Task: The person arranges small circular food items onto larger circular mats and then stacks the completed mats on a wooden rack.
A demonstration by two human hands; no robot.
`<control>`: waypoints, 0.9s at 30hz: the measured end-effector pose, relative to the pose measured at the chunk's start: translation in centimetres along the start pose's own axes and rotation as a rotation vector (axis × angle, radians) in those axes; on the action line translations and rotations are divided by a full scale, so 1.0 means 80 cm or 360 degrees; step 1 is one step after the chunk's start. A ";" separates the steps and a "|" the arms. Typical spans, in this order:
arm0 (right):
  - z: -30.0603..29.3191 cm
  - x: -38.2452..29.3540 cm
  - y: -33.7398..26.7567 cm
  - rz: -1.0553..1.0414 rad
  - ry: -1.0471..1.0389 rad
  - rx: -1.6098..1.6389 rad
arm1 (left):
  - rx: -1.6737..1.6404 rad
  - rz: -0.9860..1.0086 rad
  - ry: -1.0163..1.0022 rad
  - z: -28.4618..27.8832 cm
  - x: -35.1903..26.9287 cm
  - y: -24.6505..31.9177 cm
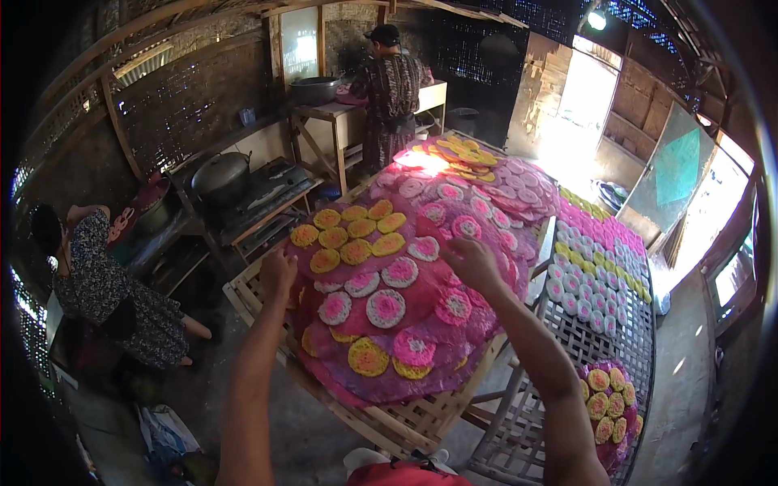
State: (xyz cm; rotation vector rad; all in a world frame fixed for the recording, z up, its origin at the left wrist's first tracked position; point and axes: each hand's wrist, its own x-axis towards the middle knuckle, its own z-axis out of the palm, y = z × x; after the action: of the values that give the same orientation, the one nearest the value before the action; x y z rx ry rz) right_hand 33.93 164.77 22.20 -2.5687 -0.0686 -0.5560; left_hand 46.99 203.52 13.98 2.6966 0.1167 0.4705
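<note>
A pile of pink mesh-like sheets [316,379] bearing round, textured, cracker-like cakes lies before me on a slatted bamboo rack. My left hand [278,272] pinches the left edge of an upper sheet that carries yellow cakes with orange centres [355,250]. Over the pile's right half is my right hand [471,258], its fingers curled close to a white cake with a pink centre [423,248]. Whether those fingers grip a sheet cannot be told. Several white-and-pink cakes [385,308] show between my forearms, with yellow ones [368,357] below them.
On the right, a woven bamboo rack [562,331] bears rows of cakes and a loaded sheet [608,404]. One person [392,97] stands at a back table beside a basin [314,91]. Another person [115,291] is at the left, near a lidded pot [220,174].
</note>
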 end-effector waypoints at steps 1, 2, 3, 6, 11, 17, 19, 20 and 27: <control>0.023 0.030 0.002 0.0033 -0.0037 -0.0156 | 0.0026 -0.0021 -0.0078 0.010 0.011 0.000; 0.044 0.053 0.008 0.0042 -0.0015 -0.0290 | 0.0059 -0.0051 -0.0156 0.020 0.021 -0.004; 0.063 0.076 0.010 0.0043 0.0011 -0.0419 | 0.0085 -0.0024 -0.0166 0.032 0.031 -0.007; 0.100 0.122 -0.009 0.0176 -0.0167 -0.0841 | 0.0172 -0.0021 -0.0188 0.049 0.049 -0.015; 0.141 0.158 -0.002 0.0471 -0.0262 -0.0858 | 0.0023 -0.0154 -0.0008 0.063 0.064 -0.012; 0.145 0.162 -0.032 0.0721 -0.0122 -0.0236 | -0.0472 -0.0355 0.0007 0.066 0.077 -0.022; 0.140 0.160 -0.045 0.0679 -0.0020 -0.0130 | -0.0663 -0.0335 0.0204 0.064 0.083 -0.010; 0.142 0.161 -0.043 0.0636 0.0048 -0.0101 | -0.0759 -0.0327 0.0302 0.063 0.085 -0.003; 0.123 0.185 -0.041 0.0368 0.0372 0.0268 | -0.1105 0.0021 0.0450 -0.019 0.114 0.066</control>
State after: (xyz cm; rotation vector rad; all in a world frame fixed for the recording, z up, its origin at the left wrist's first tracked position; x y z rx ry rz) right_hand 50.63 171.64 21.87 -2.2922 0.2487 -0.7231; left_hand 55.15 200.59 20.22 1.9465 0.0072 0.7361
